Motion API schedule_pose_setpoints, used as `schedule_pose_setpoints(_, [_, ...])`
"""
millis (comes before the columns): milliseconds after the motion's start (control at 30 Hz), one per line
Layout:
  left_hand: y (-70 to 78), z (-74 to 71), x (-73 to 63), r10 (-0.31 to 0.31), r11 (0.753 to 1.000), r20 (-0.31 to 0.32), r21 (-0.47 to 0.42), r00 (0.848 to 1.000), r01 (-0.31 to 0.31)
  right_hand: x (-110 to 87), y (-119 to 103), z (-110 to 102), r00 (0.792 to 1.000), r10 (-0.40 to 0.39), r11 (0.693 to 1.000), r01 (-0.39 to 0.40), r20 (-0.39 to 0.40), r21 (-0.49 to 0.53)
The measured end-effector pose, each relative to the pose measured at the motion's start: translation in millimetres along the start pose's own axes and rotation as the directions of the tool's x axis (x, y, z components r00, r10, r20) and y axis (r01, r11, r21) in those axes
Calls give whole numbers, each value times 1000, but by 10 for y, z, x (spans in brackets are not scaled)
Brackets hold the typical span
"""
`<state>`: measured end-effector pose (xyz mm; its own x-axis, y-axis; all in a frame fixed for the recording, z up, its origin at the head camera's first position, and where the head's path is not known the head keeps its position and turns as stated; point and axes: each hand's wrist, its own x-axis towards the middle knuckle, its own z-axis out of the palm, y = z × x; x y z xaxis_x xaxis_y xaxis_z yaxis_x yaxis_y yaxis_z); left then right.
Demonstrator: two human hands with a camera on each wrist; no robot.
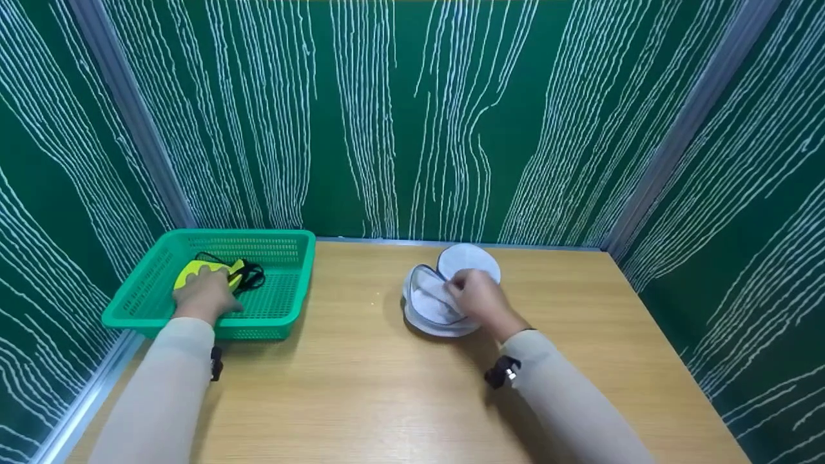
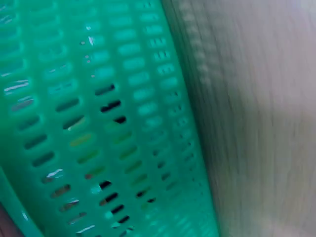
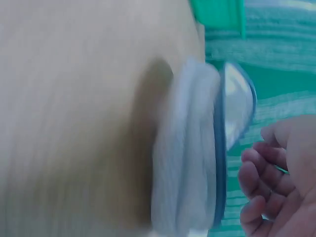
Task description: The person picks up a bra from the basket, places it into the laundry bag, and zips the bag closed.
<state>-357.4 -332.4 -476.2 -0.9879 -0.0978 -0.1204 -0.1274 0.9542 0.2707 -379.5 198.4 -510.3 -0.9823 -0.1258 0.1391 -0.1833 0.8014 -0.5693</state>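
Green plastic basket (image 1: 264, 327) at the far left of the wooden table (image 1: 361, 386), with slotted walls. Inside, toward the left, a yellow object (image 1: 185, 273), with a black cord (image 1: 254, 277) bunched at its right. Left hand (image 1: 205, 294) over the near rim and on the yellow object; fingertips hidden, so cannot tell grasping from merely touching. Near wall of the basket in the way in the left wrist view, with only bits of yellow and black visible through the slots. Right of the basket, well apart from it, a round pale pouch (image 1: 433, 312) on the table, dark trim round its unfastened mouth, round lid (image 1: 467, 259) folded back to the far right. Right hand (image 1: 482, 298) just beside the pouch, hiding part of its right edge; fingers loosely bent, grasping nothing, with a gap between fingertips and cloth in the right wrist view. Black wrist mount (image 1: 216, 364) at the left cuff, another at the right; long pale sleeves (image 1: 155, 393) across the near side. Green wall (image 1: 361, 129) with white streaks along the far edge, more panels at left and right, grey post (image 1: 129, 109) at each far corner.
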Motion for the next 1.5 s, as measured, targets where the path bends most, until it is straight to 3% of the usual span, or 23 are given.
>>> schedule_pose_setpoints(133, [-50,0,35,-10,1000,26,7,1000,10,9,246,-176,990,135,991,-134,-39,29])
schedule_pose_setpoints(333, [-75,5,109,-26,1000,64,-10,998,27,-2,539,-292,932,352,933,-357,81,47])
schedule_pose_setpoints(533, [-29,-52,19,-59,997,143,-40,988,66,45,643,-183,895,413,898,-431,167,89])
schedule_pose_setpoints(667, [-23,-24,-2,-77,997,158,-6,984,79,63,640,-108,900,397,900,-420,182,116])
schedule_pose_setpoints(833, [-85,46,94,-64,996,91,74,994,58,77,608,-53,903,380,898,-412,201,153])
schedule_pose_setpoints(967, [-153,54,126,-27,995,19,94,999,25,97,601,-16,936,313,940,-330,160,90])
schedule_pose_setpoints(1100, [-199,33,135,-17,997,-21,72,1000,19,106,599,6,958,260,962,-268,120,56])
schedule_pose_setpoints(1500, [-177,-57,189,-26,999,-129,-39,991,22,111,524,45,956,262,949,-280,130,145])
